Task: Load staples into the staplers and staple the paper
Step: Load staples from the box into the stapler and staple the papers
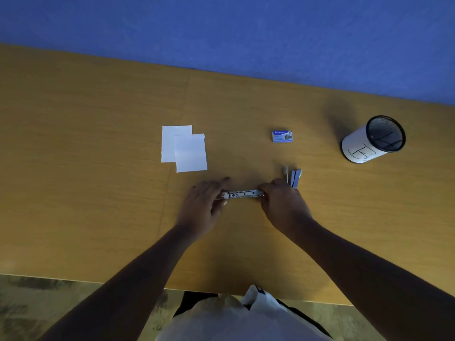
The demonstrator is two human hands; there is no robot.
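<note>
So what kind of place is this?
Probably an office or classroom desk: a wooden table against a blue wall, with a mesh pen holder, a box of staples and a stapler.

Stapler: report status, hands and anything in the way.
Opened stapler held flat, left hand and right hand gripping its ends. Beyond, staple box and paper sheets lie untouched. Beside the right hand, second stapler; nothing blocking.

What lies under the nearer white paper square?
The nearer white paper square overlaps a second white paper square on the yellow wooden table; anything else beneath is hidden.
</note>
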